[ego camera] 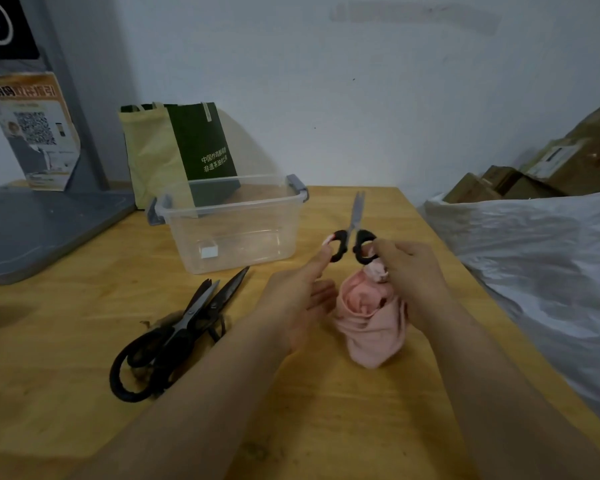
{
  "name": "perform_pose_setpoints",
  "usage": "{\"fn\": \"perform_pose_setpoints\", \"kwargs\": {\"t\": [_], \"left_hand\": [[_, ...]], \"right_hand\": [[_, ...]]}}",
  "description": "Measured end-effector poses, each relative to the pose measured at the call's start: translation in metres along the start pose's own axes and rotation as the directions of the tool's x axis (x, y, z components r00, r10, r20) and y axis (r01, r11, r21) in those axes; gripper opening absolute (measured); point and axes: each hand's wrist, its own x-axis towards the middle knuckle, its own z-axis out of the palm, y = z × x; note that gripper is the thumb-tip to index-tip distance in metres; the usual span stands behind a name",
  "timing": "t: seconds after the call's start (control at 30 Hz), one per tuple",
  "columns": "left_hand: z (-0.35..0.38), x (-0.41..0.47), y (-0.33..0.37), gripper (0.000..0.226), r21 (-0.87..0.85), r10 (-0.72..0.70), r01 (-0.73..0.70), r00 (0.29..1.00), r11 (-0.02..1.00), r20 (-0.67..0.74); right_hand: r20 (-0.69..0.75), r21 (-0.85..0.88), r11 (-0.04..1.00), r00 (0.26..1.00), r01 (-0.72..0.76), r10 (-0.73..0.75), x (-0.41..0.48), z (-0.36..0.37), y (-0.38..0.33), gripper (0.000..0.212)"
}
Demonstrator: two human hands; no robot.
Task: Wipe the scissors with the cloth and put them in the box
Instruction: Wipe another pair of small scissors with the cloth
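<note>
Small scissors (355, 223) with black handles and grey blades point away from me, held above the wooden table. My left hand (303, 299) pinches the left handle loop with thumb and forefinger. My right hand (407, 271) grips the right loop and also holds the pink cloth (368, 323), which hangs bunched below it. The blades are slightly parted at the tips. The clear plastic box (229, 230) with grey latches stands to the left beyond the scissors, holding only a small white piece.
Two larger black scissors (174, 334) lie crossed on the wooden table (326, 410) at the left. A yellow and green bag (177, 154) leans behind the box. A grey stand base (42, 223) sits far left. White plastic sheeting (541, 265) borders the right edge.
</note>
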Motion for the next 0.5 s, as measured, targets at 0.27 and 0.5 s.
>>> {"fn": "perform_pose_setpoints", "kwargs": {"t": [0.27, 0.5], "left_hand": [[-0.023, 0.001, 0.005, 0.012, -0.220, 0.166, -0.169, 0.986, 0.961, -0.034], [-0.035, 0.003, 0.005, 0.031, -0.386, 0.202, -0.207, 0.978, 0.899, -0.055]], "right_hand": [[0.315, -0.049, 0.998, 0.949, 0.036, -0.019, -0.004, 0.008, 0.006, 0.022], [0.360, -0.015, 1.000, 0.933, -0.024, 0.028, -0.009, 0.012, 0.008, 0.022]]}}
